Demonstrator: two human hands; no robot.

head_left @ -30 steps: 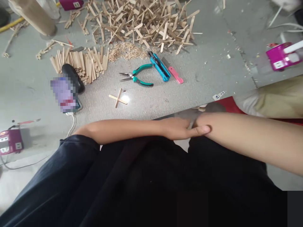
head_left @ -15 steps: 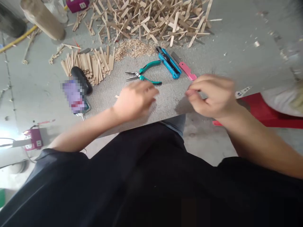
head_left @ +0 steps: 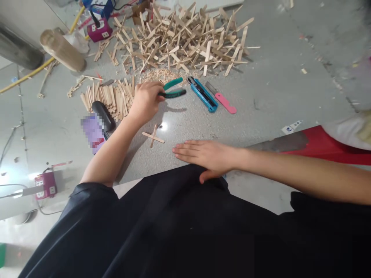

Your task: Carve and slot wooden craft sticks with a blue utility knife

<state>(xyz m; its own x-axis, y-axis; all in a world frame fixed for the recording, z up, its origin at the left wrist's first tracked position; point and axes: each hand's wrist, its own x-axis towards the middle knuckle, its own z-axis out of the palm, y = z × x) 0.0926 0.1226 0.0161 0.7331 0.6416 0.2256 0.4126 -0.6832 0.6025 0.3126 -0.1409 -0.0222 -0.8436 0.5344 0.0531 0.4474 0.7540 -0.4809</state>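
My left hand (head_left: 145,101) is closed round the green-handled pliers (head_left: 174,88) on the grey floor, beside a stack of flat wooden sticks (head_left: 111,97). The pliers' jaws are hidden under my fingers. My right hand (head_left: 206,156) lies flat and open on the floor near my lap, fingers stretched out to the left. A cross made of two wooden sticks (head_left: 153,136) lies just ahead of its fingertips, between both hands.
A big heap of stick crosses (head_left: 185,36) lies at the back, with sawdust (head_left: 158,75) before it. A blue utility knife (head_left: 203,94) and a pink cutter (head_left: 224,102) lie right of the pliers. A glue gun (head_left: 102,114), power strips (head_left: 100,31) and cables sit left.
My left hand has reached forward and closed on the pliers. My right hand has dropped back and flattened on the floor. The stick cross shows again between them.
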